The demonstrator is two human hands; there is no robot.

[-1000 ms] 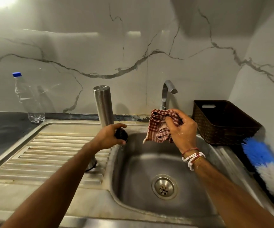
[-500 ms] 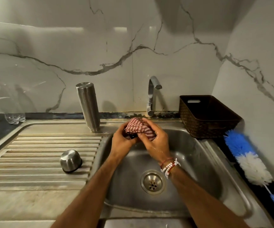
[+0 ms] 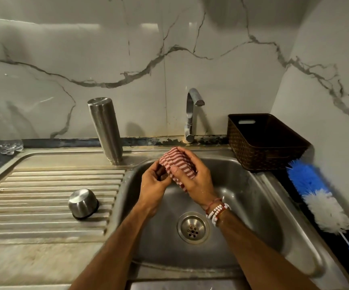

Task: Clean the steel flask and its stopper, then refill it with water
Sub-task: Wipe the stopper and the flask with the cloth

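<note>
Operator: Status of stopper [image 3: 161, 172]?
Inspector: It is held over the sink [image 3: 253, 206] basin, 12 o'clock from the drain [image 3: 192, 227]. The fingers of the left hand [image 3: 153, 185] curl round it. The fingers of the right hand [image 3: 194, 181] clamp the striped cloth [image 3: 176, 161] over it. Judged stage: stopper wiping in progress.
Operator: And the flask [image 3: 105, 128]?
Inspector: It stands inverted on the drainboard [image 3: 43, 185], 10 o'clock from the hands, apparently rinsed. Refill is outstanding; the tap [image 3: 191, 114] shows no flow.
Operator: Limits?
Inspector: The stopper is mostly hidden by cloth and fingers. The flask mouth is unseen. The plastic bottle [image 3: 8, 145] at 9 o'clock is cut off.
</note>
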